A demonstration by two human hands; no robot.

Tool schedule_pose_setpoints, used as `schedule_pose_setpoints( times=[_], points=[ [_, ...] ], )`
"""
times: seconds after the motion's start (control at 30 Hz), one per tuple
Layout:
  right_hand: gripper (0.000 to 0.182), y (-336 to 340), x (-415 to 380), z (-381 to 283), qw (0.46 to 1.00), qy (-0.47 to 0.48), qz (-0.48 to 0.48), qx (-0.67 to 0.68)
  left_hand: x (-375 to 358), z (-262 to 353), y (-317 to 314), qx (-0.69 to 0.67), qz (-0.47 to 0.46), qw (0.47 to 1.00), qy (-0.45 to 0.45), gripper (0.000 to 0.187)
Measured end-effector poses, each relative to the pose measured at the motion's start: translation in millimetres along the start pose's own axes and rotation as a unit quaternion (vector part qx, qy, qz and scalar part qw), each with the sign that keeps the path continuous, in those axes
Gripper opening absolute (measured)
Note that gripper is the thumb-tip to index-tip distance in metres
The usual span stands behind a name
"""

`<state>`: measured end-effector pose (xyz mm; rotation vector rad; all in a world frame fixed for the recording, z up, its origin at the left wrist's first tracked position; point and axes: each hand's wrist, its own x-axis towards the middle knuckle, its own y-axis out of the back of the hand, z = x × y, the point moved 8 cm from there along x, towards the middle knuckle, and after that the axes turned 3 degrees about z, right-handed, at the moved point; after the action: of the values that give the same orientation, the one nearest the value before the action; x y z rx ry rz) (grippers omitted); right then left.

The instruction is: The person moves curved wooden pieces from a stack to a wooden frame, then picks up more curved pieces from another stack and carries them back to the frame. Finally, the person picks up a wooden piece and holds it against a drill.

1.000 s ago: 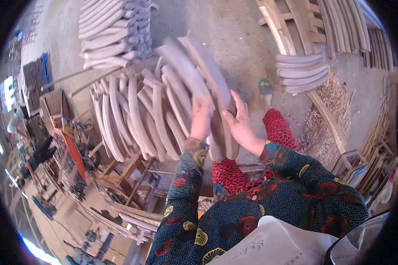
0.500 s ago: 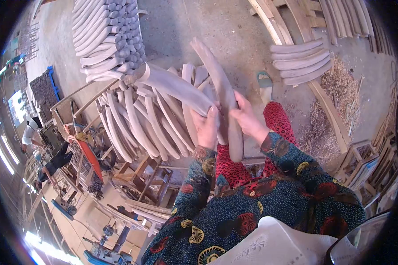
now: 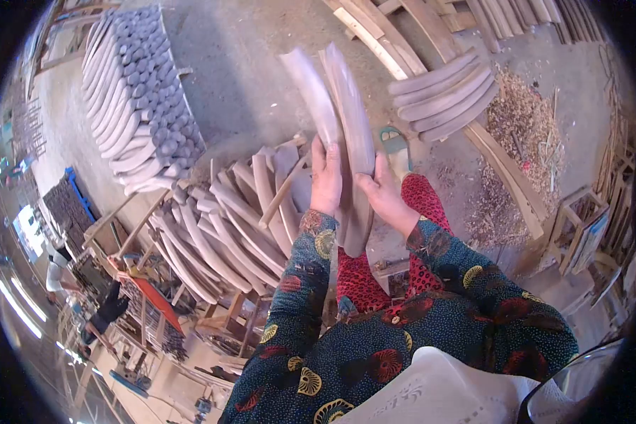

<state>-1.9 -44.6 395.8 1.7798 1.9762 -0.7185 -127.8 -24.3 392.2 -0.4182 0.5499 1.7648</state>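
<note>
Two smooth, pale curved wooden pieces stand side by side in front of me, lengthwise and close together. My left hand (image 3: 326, 182) is wrapped round the left curved wooden piece (image 3: 311, 90). With the thumb across its front, my right hand (image 3: 386, 196) grips the right curved wooden piece (image 3: 350, 106). The far ends are slightly apart and blurred; the near ends hang over my knees. Just left of my left hand lies a heap of similar curved pieces (image 3: 219, 244), with a thinner stick (image 3: 283, 194) across it.
A tall stack of curved pieces (image 3: 145, 85) stands at far left. Several more (image 3: 445, 99) lie across long timbers (image 3: 505, 173) at right, beside wood shavings (image 3: 519, 127). Wooden frames (image 3: 579, 226) stand at far right. Another person (image 3: 108, 309) is at far left, near an orange panel (image 3: 152, 300).
The left piece has swung from pointing leftward over the heap to lying alongside the right piece. Both hands have come closer together. The view has shifted, showing more of the far-left stack.
</note>
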Motion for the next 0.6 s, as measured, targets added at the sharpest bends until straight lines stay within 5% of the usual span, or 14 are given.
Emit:
schedule_pose_setpoints(
  times=[0.23, 0.37, 0.53, 0.6],
  points=[
    [0.042, 49, 27, 4, 0.994, -0.02, 0.048, 0.095, 35, -16, -60, 0.075, -0.03, 0.993, 0.085, 0.055],
    [0.044, 88, 47, -14, 0.989, -0.067, 0.11, -0.078, 55, -38, -106, -0.003, -0.032, 0.989, 0.141, 0.055],
    [0.054, 119, 101, 14, 0.961, 0.029, 0.187, 0.202, 105, -56, -163, 0.021, -0.17, 0.978, 0.121, 0.056],
    [0.057, 134, 128, 28, 0.941, 0.004, 0.168, 0.293, 130, -63, -179, 0.149, -0.181, 0.969, 0.077, 0.053]
  ],
)
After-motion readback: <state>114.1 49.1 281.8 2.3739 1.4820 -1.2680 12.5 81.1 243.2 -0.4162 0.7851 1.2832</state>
